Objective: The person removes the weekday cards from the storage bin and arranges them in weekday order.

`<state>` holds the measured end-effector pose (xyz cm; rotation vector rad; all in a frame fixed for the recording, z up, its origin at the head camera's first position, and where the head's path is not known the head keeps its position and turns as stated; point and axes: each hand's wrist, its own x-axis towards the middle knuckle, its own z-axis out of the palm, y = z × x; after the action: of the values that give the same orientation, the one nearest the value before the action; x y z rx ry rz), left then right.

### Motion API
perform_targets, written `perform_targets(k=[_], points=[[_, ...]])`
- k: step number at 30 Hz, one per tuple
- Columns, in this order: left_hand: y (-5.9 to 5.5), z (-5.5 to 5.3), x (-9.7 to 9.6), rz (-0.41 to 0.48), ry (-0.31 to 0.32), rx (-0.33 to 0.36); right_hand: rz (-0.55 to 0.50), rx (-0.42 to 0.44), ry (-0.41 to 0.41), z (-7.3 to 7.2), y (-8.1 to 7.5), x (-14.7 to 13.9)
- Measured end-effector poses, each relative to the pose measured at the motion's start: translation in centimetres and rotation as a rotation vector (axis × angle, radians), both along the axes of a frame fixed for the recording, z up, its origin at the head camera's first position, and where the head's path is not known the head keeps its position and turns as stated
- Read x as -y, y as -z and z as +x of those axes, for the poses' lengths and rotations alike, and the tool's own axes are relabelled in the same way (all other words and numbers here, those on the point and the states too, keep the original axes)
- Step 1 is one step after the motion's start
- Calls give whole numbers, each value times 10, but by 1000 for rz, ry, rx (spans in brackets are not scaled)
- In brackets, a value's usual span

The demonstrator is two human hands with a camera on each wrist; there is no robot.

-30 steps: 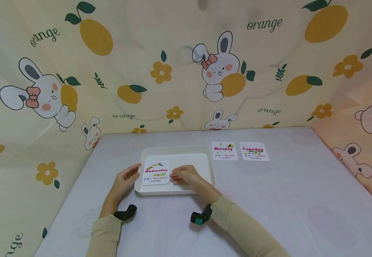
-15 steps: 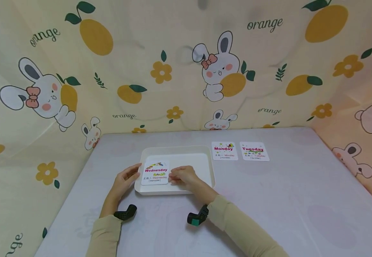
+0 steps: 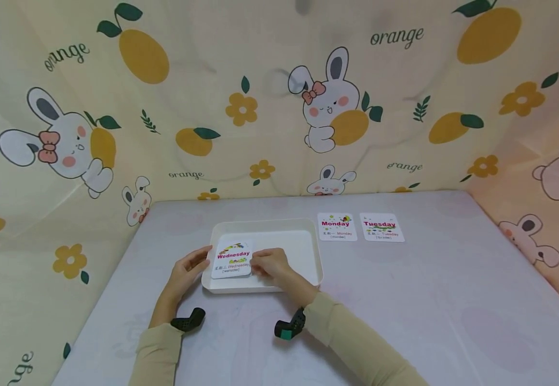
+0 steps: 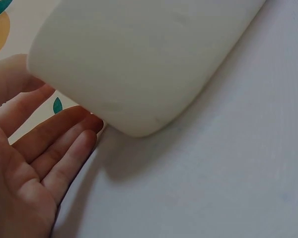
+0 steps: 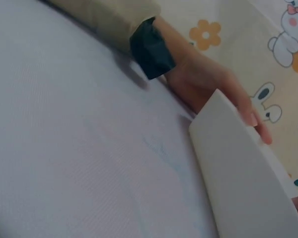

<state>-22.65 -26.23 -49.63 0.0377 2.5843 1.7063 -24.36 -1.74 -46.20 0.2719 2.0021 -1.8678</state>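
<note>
A white card printed "Wednesday" point(image 3: 232, 258) lies in the left part of a shallow white tray point(image 3: 289, 246), slightly tilted, and what looks like another card edge shows under it. My right hand point(image 3: 271, 266) pinches the card's right edge between thumb and fingers. My left hand point(image 3: 188, 273) touches the tray's left wall with extended fingers. The left wrist view shows those fingers point(image 4: 64, 153) against the outside of the tray point(image 4: 129, 64). In the right wrist view my left hand point(image 5: 208, 84) rests at the tray's rim, while only a sliver of the right hand shows.
Two cards lie on the table behind and right of the tray: "Monday" point(image 3: 337, 227) and, beside it, "Tuesday" point(image 3: 382, 228). A pale cloth covers the table point(image 3: 404, 300). Printed curtains with rabbits and oranges point(image 3: 260, 107) hang at the back and sides.
My right hand has moved slightly left, up to the Wednesday card's edge, and now pinches it. The card has shifted a little left and tilted. My left hand has stayed in place.
</note>
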Motion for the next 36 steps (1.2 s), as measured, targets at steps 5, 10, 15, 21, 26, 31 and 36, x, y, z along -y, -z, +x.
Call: perform_targets(k=[5, 10, 15, 21, 26, 31, 36], points=[[0, 0, 0, -2, 5, -8, 87, -70, -5, 2, 2, 3], [3, 0, 1, 23, 7, -5, 203, -138, -42, 4, 0, 7], [4, 0, 1, 27, 10, -5, 222, -164, -49, 5, 1, 7], [3, 0, 1, 16, 12, -1, 155, -133, -39, 4, 2, 5], [3, 1, 1, 2, 8, -3, 61, -76, -14, 4, 3, 5], [4, 1, 1, 7, 4, -1, 20, -71, -10, 5, 3, 5], [3, 0, 1, 16, 7, 2, 6, -50, -5, 5, 1, 5]])
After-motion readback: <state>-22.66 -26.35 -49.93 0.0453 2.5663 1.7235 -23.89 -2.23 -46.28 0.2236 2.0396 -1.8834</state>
